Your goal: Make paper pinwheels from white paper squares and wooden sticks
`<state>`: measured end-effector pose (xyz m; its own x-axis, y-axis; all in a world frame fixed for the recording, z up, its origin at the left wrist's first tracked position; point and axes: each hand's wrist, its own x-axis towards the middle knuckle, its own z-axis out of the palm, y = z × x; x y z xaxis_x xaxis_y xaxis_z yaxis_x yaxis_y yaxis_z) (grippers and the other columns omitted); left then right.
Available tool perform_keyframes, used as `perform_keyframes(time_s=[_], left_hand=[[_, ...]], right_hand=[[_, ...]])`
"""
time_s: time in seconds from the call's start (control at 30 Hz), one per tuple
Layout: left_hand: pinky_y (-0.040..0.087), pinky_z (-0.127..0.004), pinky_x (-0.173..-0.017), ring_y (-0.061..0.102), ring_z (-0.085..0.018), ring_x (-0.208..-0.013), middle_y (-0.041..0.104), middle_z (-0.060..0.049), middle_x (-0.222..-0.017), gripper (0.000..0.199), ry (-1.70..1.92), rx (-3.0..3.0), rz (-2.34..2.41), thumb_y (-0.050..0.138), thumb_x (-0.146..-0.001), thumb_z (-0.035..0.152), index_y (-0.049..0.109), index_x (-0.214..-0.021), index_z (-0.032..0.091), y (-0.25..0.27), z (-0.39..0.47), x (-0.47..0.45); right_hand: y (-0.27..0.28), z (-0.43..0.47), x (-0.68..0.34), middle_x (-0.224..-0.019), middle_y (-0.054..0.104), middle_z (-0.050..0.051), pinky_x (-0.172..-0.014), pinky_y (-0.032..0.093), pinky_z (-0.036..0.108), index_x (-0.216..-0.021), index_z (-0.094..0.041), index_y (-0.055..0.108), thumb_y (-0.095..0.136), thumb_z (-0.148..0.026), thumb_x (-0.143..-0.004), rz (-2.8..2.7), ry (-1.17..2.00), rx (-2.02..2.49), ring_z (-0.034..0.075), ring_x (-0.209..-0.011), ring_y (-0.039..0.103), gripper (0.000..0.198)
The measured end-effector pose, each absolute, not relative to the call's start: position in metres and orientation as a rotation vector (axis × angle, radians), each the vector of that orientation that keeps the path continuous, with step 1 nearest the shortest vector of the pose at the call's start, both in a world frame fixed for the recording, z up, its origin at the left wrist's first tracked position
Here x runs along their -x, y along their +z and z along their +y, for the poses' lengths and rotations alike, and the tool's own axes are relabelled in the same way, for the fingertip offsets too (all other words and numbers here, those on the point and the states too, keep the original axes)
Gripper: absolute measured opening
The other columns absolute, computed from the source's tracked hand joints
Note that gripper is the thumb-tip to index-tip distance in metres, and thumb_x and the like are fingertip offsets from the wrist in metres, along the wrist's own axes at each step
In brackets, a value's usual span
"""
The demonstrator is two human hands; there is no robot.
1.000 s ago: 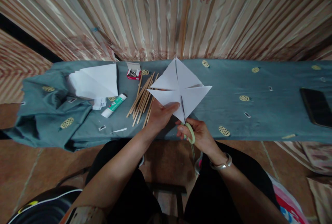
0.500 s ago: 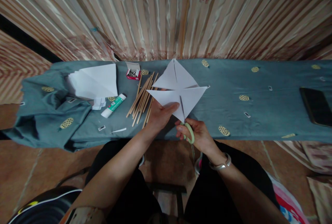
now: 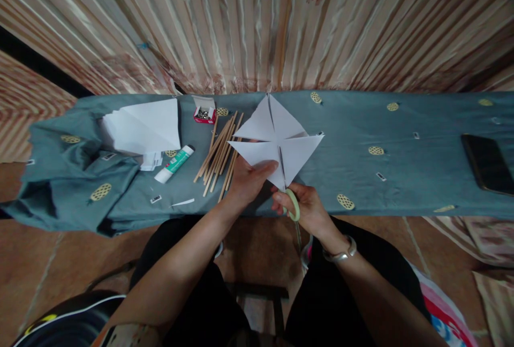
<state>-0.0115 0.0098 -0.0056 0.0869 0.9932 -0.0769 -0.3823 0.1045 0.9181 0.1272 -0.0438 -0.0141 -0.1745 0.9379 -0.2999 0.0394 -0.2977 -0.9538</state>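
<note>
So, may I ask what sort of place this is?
Probably a room in a home, perhaps a craft corner: a pleated curtain hangs behind a cloth-covered table, where a glue stick lies near wooden sticks.

Your view is dim and muted, its light source outside the frame. The white paper (image 3: 278,138) is brightest; your black trousers (image 3: 209,304) sink to near-solid dark. Soft shadow falls on the worktop (image 3: 353,122) beside your left hand (image 3: 249,180). Wide-angle stretch fans the curtain (image 3: 257,31) pleats outward, and fine detail looks soft.
</note>
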Motion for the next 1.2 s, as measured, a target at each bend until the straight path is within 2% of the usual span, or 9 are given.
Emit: perform_keyframes(time_s=[0.53, 0.97, 1.2], left_hand=[[0.043, -0.027, -0.049, 0.053, -0.013, -0.052, 0.060, 0.002, -0.061, 0.022, 1.259, -0.939, 0.966, 0.079, -0.064, 0.028, 0.061, -0.073, 0.018, -0.0093, 0.0104, 0.0130], [0.046, -0.025, -0.050, 0.055, -0.012, -0.053, 0.062, 0.003, -0.065, 0.026, 1.269, -0.936, 0.958, 0.078, -0.063, 0.025, 0.061, -0.081, 0.019, -0.0075, 0.0094, 0.0124], [0.047, -0.029, -0.055, 0.057, -0.015, -0.056, 0.066, 0.002, -0.069, 0.032, 1.272, -0.906, 0.972, 0.080, -0.062, 0.024, 0.064, -0.089, 0.021, -0.0073, 0.0083, 0.0128]], right_hand=[[-0.0130, -0.0439, -0.1254, -0.057, 0.066, 0.000, -0.044, 0.046, 0.022, -0.074, -0.017, 0.069, 0.079, -0.060, -0.066, -1.163, 1.565, 1.352, 0.011, -0.047, 0.057, 0.045], [-0.0155, -0.0440, -0.1285, -0.060, 0.068, 0.002, -0.047, 0.047, 0.023, -0.078, -0.017, 0.070, 0.076, -0.061, -0.070, -1.219, 1.558, 1.368, 0.012, -0.050, 0.060, 0.046], [-0.0151, -0.0446, -0.1266, -0.055, 0.066, 0.000, -0.044, 0.045, 0.021, -0.072, -0.017, 0.069, 0.077, -0.061, -0.069, -1.194, 1.531, 1.377, 0.010, -0.047, 0.057, 0.045]])
